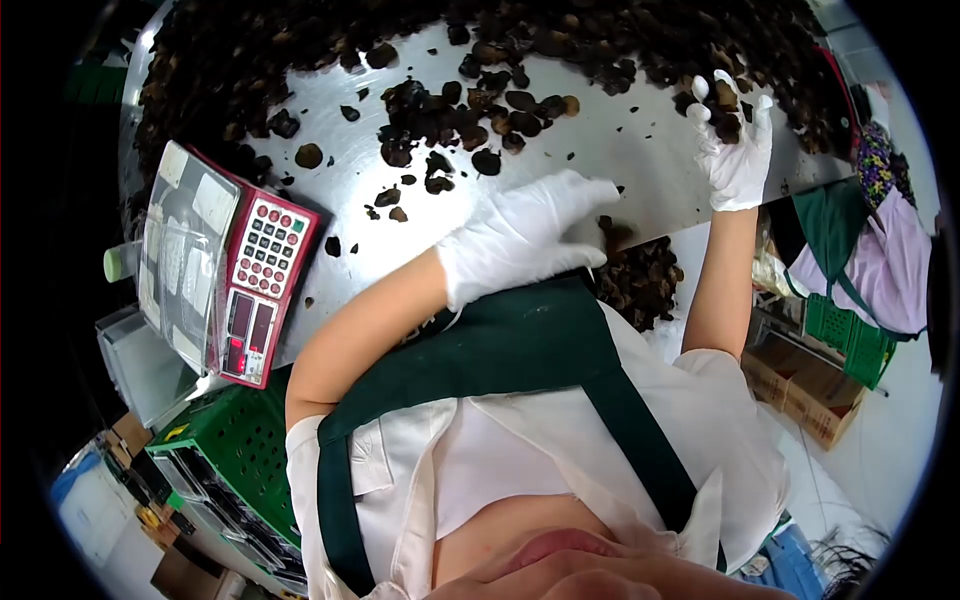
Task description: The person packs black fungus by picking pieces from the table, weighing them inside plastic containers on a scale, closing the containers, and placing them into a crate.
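Pieces (412, 103), dark and curled, lie heaped along the top of the frame and scattered below that across a metal table (630, 155). At the upper right, the gloved right hand (737, 165) has its fingers spread and partly bent, a couple of pieces among them; whether it grips these I cannot tell. Mid-frame, the gloved left hand (525, 235) is open, fingers extended, near a smaller heap (642, 282). A red scale (262, 285) stands at the left.
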Demonstrator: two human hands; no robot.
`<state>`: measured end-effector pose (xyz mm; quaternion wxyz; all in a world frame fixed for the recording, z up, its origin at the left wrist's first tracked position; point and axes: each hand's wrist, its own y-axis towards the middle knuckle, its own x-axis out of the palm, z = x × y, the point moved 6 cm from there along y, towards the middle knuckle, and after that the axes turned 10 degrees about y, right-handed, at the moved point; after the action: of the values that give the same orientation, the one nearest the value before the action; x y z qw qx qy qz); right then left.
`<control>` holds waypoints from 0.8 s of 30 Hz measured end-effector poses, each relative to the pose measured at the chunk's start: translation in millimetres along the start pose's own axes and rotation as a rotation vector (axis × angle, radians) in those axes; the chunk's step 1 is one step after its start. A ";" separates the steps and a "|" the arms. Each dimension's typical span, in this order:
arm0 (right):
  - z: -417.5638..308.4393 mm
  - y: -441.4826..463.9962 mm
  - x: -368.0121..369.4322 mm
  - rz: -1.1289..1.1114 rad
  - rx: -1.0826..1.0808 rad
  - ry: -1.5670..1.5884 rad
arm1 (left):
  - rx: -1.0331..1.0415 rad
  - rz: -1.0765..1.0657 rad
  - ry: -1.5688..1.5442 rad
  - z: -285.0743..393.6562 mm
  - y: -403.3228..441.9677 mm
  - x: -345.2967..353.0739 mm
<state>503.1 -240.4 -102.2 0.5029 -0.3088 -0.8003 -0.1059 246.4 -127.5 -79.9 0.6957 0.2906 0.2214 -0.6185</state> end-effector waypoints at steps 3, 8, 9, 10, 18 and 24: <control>0.7 8.8 0.6 -0.060 -0.067 -0.176 | -0.041 0.011 0.542 -24.7 20.2 7.2; 58.8 23.5 16.0 -0.062 -0.149 -1.036 | -0.133 0.350 1.020 -87.4 13.8 -10.3; 76.9 23.5 28.4 -0.090 -0.282 -1.250 | -0.107 0.297 0.973 -94.8 11.8 -3.1; 92.0 23.1 35.1 -0.105 -0.366 -1.487 | -0.033 0.295 0.976 -96.2 8.4 4.6; 131.5 63.2 33.8 -0.145 -0.063 -1.817 | 0.118 0.249 0.884 -88.1 6.2 7.3; 173.4 115.3 72.1 -0.431 -0.435 -2.073 | 0.012 0.359 0.853 -68.6 -9.4 -1.4</control>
<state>422.3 -38.5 -137.5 -0.5139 -0.1835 -0.8378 -0.0190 240.5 -80.5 -130.5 0.6370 0.5567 0.4305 -0.3145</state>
